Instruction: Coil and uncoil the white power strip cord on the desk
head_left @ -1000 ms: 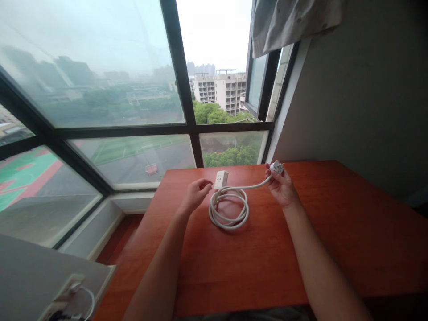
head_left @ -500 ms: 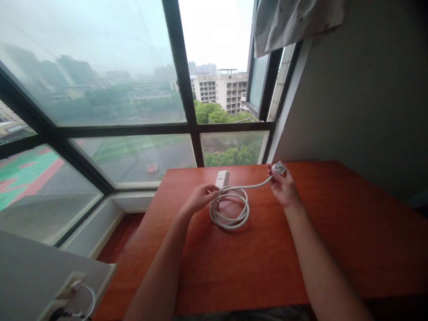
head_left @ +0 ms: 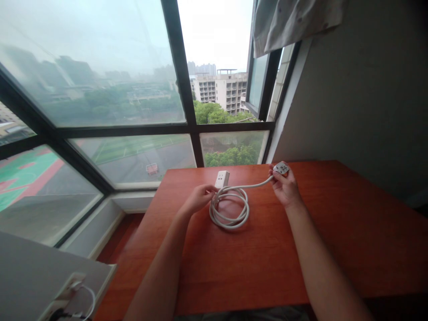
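A white power cord (head_left: 230, 226) lies in a loose coil on the reddish-brown table (head_left: 240, 272). Just behind the coil is its white socket block (head_left: 222, 178), with outlet holes showing on the face. At the coil's left edge, the closed fingers of my left hand (head_left: 199, 199) pinch the cord; the fingertips are partly hidden. My right hand (head_left: 285, 187) grips the white plug (head_left: 281, 168) above the table, its prong end turned up and to the right. A stretch of cord runs from the coil to this plug.
Dark-framed windows (head_left: 192, 129) rise behind the table's far edge. A grey wall (head_left: 361, 98) stands to the right, with a curtain (head_left: 294, 24) hanging above. At lower left, a wall outlet (head_left: 71, 285) has a white charger and a black plug in it.
My right hand has tipped the plug slightly and moved it a little to the right. My left hand and the coil have hardly moved.
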Motion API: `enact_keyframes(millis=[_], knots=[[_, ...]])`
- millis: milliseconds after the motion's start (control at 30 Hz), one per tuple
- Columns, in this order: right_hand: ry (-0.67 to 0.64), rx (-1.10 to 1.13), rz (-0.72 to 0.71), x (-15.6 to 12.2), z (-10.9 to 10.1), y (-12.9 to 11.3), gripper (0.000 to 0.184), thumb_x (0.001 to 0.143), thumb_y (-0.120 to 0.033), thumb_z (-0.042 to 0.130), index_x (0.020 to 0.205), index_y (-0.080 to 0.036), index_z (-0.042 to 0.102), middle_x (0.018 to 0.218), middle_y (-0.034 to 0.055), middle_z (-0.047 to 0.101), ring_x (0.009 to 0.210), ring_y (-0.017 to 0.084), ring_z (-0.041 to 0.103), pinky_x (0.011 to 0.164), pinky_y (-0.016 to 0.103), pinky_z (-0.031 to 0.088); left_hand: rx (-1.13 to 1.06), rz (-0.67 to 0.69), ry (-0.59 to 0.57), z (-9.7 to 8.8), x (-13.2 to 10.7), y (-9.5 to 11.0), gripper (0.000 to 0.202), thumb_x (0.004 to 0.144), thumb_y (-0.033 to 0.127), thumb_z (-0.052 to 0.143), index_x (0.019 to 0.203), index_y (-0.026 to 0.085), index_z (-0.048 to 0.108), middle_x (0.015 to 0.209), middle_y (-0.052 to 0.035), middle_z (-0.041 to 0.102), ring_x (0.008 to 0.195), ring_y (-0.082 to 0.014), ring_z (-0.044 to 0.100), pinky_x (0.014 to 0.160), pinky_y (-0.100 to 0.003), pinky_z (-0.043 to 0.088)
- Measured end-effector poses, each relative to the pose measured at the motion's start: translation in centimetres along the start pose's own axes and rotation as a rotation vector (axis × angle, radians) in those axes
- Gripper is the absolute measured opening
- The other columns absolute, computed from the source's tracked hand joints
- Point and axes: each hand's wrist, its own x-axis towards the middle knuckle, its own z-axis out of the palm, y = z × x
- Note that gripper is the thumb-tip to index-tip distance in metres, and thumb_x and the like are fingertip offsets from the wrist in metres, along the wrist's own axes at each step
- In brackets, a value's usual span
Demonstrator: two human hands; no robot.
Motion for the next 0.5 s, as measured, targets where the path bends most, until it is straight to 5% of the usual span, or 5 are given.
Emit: enact_keyframes(millis=[500], knots=[[0.053,-0.181,-0.094,0.2,-0.37,0.17,0.066,0.059,-0.014,0.078,0.114,-0.033,0.047,0.099,-0.002,0.068,0.077,0.013,0.068,0.069,0.025,0.058,-0.068,0.02,-0.14,0.57,-0.02,-0.32,0.031,0.081,0.031,0.052,0.1,0.013,0.07,0.082,-0.0065,0.071,0.073,-0.0174,0.064,0.065,-0.024,0.048]])
